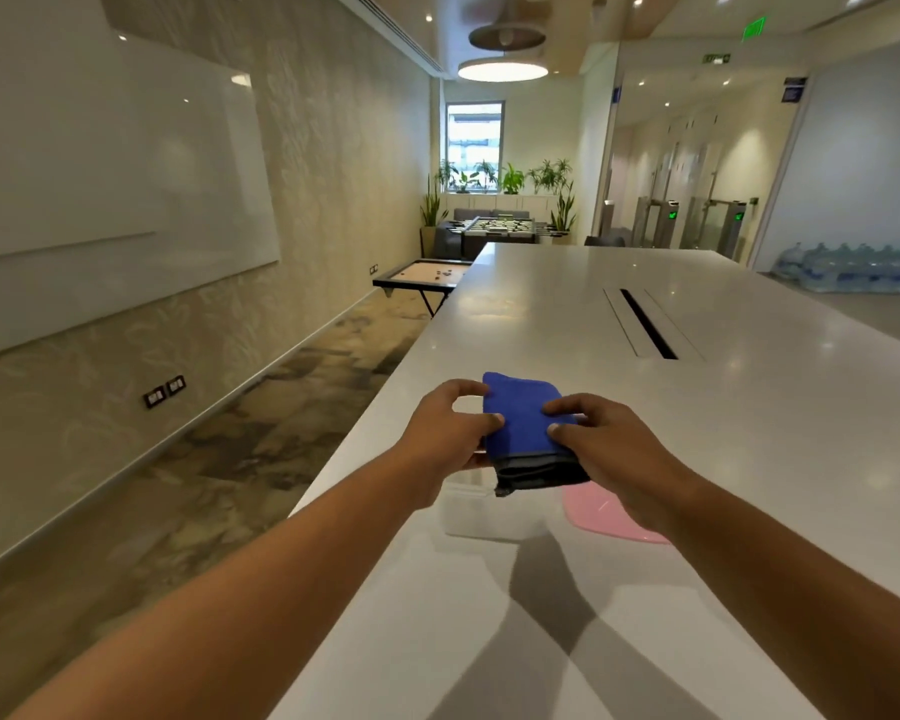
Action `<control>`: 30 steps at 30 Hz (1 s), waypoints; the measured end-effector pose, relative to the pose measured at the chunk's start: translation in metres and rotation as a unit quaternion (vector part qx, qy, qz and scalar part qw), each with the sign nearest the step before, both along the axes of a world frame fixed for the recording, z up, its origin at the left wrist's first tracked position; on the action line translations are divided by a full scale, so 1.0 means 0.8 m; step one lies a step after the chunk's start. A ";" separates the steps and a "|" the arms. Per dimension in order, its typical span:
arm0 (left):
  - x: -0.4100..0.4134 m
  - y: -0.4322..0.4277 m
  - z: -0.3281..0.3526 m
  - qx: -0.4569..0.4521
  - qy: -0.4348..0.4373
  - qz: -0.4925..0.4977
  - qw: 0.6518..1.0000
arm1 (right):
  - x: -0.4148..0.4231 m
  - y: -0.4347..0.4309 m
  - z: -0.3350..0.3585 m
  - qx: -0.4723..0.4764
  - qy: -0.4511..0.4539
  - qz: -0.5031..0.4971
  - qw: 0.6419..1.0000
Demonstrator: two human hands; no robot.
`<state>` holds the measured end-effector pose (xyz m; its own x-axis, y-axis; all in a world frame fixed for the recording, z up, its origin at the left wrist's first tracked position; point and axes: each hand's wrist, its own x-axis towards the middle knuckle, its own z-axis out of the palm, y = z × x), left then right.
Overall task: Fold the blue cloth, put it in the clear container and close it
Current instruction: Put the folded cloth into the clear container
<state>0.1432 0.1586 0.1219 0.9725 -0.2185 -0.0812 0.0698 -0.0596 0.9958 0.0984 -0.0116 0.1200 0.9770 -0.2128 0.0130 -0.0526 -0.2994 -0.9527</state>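
Head view: both hands, left hand and right hand, grip the folded blue cloth, long axis pointing away, half-hiding the clear container.

Cloth above container; lid right.

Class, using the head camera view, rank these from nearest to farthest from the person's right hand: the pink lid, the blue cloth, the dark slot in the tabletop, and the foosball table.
1. blue cloth: gripped by the right hand itself.
2. pink lid: on the table just beneath that hand.
3. dark slot: farther along the tabletop, ahead.
4. foosball table: across the room, under the window.
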 end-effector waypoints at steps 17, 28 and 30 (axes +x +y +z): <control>0.123 -0.028 -0.035 0.405 -0.028 -0.093 0.909 | 0.150 -0.003 -0.019 -0.385 0.143 0.161 0.897; 0.116 -0.048 -0.045 0.640 -0.115 -0.147 0.746 | 0.174 0.017 -0.041 -0.630 0.167 0.273 0.707; 0.114 -0.047 -0.041 0.646 -0.161 -0.125 0.736 | 0.177 0.015 -0.043 -0.639 0.134 0.263 0.711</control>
